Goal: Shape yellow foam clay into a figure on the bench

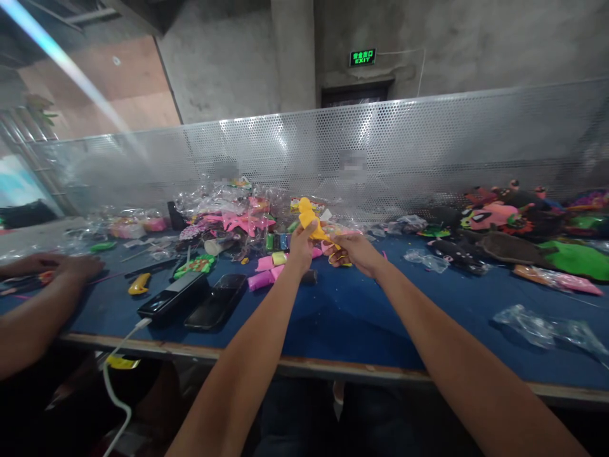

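Holding a yellow piece [306, 208] up over the worktop [352, 330]

The left hand [302, 246] pinches the yellow piece near its middle, its top end pointing up, while the right hand [358, 252] has its fingers bunched on the lower end. Coloured packets [266, 278] lie just beyond the left forearm. Nearer the left edge are a phone [217, 303] and a power bank [172, 297]; farther left rests a co-worker's hand [78, 268]. Plush toys [499, 220] are heaped at the right.

Table's [342, 330] deep blue, phone's [216, 304] black. Purple packet [259, 280] just right of the phone, bright yellow toy [311, 218] farther right, white cable [106, 374] off left.
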{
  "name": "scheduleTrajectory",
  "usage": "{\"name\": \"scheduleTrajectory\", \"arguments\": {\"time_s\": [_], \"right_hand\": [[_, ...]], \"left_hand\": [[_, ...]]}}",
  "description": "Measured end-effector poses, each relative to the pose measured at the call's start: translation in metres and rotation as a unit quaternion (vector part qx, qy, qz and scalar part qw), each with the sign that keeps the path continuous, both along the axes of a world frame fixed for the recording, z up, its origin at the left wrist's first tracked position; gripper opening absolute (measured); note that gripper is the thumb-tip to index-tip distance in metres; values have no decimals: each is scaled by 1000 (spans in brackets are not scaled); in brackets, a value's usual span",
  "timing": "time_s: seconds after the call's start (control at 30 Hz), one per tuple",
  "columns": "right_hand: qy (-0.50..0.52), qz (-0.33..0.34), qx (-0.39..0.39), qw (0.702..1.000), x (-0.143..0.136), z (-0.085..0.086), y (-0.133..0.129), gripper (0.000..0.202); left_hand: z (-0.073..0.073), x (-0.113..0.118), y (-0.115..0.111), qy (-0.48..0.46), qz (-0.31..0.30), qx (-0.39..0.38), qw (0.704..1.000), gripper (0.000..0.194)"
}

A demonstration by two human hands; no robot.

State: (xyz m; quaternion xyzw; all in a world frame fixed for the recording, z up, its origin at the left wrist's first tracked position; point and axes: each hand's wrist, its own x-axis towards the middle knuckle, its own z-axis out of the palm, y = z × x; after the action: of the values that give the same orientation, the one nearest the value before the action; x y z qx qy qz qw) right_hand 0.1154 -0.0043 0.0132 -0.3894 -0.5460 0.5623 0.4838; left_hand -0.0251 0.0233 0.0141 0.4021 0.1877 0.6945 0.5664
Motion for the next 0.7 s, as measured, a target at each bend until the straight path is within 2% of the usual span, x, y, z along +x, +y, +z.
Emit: {"name": "scheduleTrajectory", "arguments": {"time_s": [0.23, 0.4, 0.5, 0.6, 0.7], "right_hand": [[34, 11, -13, 999, -2, -1, 1, 21], [48, -14, -11, 999, -3, 0, 1, 26], [31, -17, 19, 999, -3, -2, 2, 17], [3, -29, 60, 998, -3, -5, 6, 18], [-65, -90, 151, 982, -4, -11, 15, 18]], "left_hand": [[0, -1, -2, 5, -2, -2, 1000, 35], [-1, -2, 3, -20, 1, -15, 1000, 33], [-2, -1, 4, -3, 8, -16, 1000, 32], [-4, -1, 6, 8, 7, -1, 1000, 38], [-6, -1, 7, 5, 10, 10, 1000, 41]]}}
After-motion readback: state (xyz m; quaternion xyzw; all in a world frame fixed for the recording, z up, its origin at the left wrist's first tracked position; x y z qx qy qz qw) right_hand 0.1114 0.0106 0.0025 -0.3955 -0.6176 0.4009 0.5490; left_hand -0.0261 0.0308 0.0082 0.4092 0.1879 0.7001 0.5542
